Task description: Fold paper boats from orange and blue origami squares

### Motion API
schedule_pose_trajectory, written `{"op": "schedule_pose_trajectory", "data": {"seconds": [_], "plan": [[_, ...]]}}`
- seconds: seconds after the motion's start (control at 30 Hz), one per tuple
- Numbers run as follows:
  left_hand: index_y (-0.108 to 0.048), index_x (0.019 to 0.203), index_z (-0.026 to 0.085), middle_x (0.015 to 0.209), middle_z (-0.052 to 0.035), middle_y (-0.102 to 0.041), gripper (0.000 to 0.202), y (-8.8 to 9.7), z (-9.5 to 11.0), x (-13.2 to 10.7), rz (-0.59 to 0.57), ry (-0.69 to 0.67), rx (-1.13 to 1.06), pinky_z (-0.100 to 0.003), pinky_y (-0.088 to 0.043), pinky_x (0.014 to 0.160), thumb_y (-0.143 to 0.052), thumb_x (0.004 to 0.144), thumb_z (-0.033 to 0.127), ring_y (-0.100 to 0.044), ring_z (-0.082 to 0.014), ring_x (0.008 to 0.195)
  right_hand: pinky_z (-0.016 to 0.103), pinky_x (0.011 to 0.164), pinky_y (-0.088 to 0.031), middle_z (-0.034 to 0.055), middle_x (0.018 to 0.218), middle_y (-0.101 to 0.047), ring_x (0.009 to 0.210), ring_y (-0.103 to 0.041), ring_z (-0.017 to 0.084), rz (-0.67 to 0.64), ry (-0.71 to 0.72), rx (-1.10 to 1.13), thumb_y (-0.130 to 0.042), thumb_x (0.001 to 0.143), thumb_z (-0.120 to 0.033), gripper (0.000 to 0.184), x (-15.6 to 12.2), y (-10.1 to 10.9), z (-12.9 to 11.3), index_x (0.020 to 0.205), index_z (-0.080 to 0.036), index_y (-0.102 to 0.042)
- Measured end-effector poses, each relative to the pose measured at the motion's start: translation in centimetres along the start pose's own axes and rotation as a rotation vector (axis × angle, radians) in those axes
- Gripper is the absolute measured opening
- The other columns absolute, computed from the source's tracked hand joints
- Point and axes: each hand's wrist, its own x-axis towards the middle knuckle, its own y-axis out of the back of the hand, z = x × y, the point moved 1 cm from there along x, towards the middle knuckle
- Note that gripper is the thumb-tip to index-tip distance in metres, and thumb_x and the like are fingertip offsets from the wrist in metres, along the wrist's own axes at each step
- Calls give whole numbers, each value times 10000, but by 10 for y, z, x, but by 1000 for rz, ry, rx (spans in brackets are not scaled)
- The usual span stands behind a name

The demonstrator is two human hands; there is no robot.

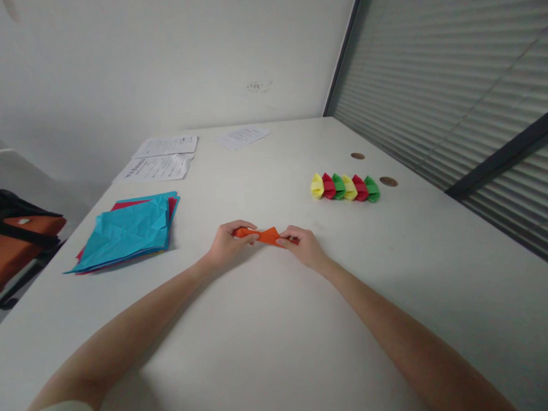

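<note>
Head view: your two grips pinched one orange paper [266,235] over the bench [280,350].
Your left grip [228,244] clasped its left end, your right grip [303,245] its right end; blue sheets [130,233] lay left.

A: Which colour is seen on the folded paper [264,235]?
B: Orange. Turquoise is shown atop the paper stack [130,233], red beneath.
A: And the row of folded pieces [344,187]?
B: Yellow, red, green, then the same again, on a white table [280,350]; black print is carried by the white sheets [158,167]
</note>
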Motion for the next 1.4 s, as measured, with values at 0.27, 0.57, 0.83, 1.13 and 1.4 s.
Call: {"op": "schedule_pose_trajectory", "data": {"seconds": [0.27, 0.57, 0.83, 1.13, 1.4], "plan": [[-700, 803, 132, 669, -35, -680, 311, -18, -10, -5, 104, 150, -340, -278, -486, 607, -813, 679, 394, -604, -130, 595, 279, 590, -413, 15, 682, -637, 607, -516, 133, 54, -59, 99, -649, 808, -468, 291, -3, -11, -10, 748, -193, -720], [-662, 616, 135, 588, -10, -625, 307, -20, -7, -5, 169, 195, -477, -268, -457, 590, -845, 631, 381, -556, -107, 575, 266, 535, -367, 7, 642, -644, 540, -476, 120, -50, -177, 141, -663, 781, -480, 304, -6, -18, -12, 738, -184, -718], [-646, 628, 149, 592, 13, -563, 336, -16, -5, -2, 208, 191, -503, -257, -408, 558, -829, 640, 431, -458, -78, 541, 267, 553, -372, -1, 638, -633, 555, -486, 121, -12, -89, 87, -662, 798, -466, 285, -7, -20, -5, 726, -197, -720], [-620, 572, 152, 563, 33, -518, 345, -14, -3, 1, 286, 248, -645, -225, -381, 540, -883, 573, 375, -415, -62, 525, 262, 561, -437, 39, 672, -692, 566, -571, 140, -44, -142, 129, -641, 824, -437, 287, -8, -22, -2, 783, -170, -737], [-737, 741, 113, 743, -76, -700, 289, -26, -6, -8, 85, 219, -481, -284, -452, 623, -867, 620, 342, -581, -134, 643, 239, 558, -389, 12, 617, -624, 568, -510, 117, -8, -56, 79, -602, 853, -464, 342, -8, -19, -9, 718, -167, -707]]}}
